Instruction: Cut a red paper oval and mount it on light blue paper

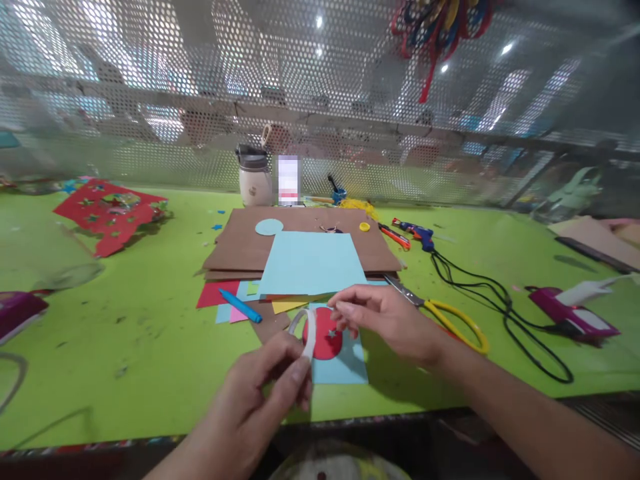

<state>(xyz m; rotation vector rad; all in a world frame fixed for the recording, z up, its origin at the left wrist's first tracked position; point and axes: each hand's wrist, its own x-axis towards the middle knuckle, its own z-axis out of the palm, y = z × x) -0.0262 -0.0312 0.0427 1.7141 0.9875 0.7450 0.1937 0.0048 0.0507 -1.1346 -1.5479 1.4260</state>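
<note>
My left hand (280, 377) grips a thin white roll of tape (311, 335) between thumb and fingers, held upright above the table. To its right, my right hand (373, 319) is closed in a pinch close to the roll's upper edge; what sits between its fingertips is too small to make out. Below the hands lies a red paper circle (320, 343) bearing a small grey star (332, 334). It rests on a light blue paper sheet (340, 373), and my right fingers partly cover it.
Brown boards (230, 243) carry a larger blue sheet (315, 263). A blue pen (240, 306) lies left, yellow-handled scissors (453, 320) right. Farther right are a cutter (395, 237), a blue glue gun (420, 233) and a looped black cord (505, 320). A bottle (255, 183) stands behind.
</note>
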